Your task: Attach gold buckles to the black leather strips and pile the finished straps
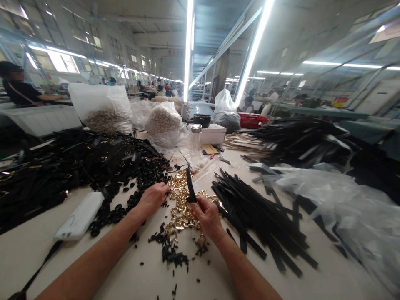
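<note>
The right hand (208,214) had its thumb and fingers pinched shut on the low end of a black strip (189,183). The strip stood up from the grip and leaned a bit, maybe held low so that most of it stuck out free. The left hand (153,198) was just beside it, with its fingers curled in at the edge of the gold buckles (183,216). I could not tell if those fingers had hold of anything.

The buckles lay in a loose heap between the two hands, perhaps so both could reach them. Small black bits (175,256) lay on the near side of the heap. More black strips (265,221) fanned out to the right of the right hand, mostly pointing the same way, maybe so they were easy to pick up one by one. Round black pieces (118,212) lay to the left of the left hand, and past them was a white block (80,216) with a cord.

Beyond the hands stood a jar (196,137) with a lid, near a yellow card (210,150). The jar had faint marks, too small to read. Far off to the right, a red and yellow sign (340,102) was too blurry to read. I could make out no brand names.
</note>
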Demonstrator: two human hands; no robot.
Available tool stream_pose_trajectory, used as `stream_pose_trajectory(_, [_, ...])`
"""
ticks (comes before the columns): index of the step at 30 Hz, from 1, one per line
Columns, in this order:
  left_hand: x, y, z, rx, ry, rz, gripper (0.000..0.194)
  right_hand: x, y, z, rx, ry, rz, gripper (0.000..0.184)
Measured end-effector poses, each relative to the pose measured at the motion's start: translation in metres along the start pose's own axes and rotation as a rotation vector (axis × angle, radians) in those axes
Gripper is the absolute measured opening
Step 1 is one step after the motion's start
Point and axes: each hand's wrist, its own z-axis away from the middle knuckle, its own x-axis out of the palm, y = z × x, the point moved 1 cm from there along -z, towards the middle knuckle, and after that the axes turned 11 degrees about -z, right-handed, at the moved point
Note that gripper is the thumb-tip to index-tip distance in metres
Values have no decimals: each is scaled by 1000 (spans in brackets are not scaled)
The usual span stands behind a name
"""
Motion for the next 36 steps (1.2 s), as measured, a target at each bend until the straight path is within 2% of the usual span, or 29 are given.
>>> stream_pose_trajectory(5, [0, -8, -3, -57, 15, 94, 12, 1, -4, 0, -2, 0, -15, 26])
stream_pose_trajectory(8, [-6, -4, -2, -116, 39, 204, 11, 3, -5, 0, 21, -8, -50, 27])
stream_pose_trajectory(10, [-10, 5, 2, -190, 58, 454, 13, 4, -5, 1, 38, -22, -82, 26])
stream_pose_trajectory(13, [-15, 28, 11, -312, 69, 965, 17, 5, -5, 3, 51, -30, -113, 25])
stream_pose_trajectory(15, [-16, 45, 18, -367, 73, 1157, 18, 5, -5, 4, 52, -34, -117, 25])
stream_pose_trajectory(17, [-15, 58, 24, -425, 48, 1255, 17, 5, -4, 4, 47, -42, -101, 24])
stream_pose_trajectory(21, [-10, 69, 30, -448, -29, 1319, 18, 6, -4, 4, 32, -54, -37, 21])
stream_pose_trajectory(30, [-11, 74, 28, -375, 101, 1314, 18, 9, -5, 5, 55, -55, -57, 18])
stream_pose_trajectory(36, [-12, 72, 27, -372, 100, 1309, 14, 8, -6, 3, 82, -59, -140, 21])
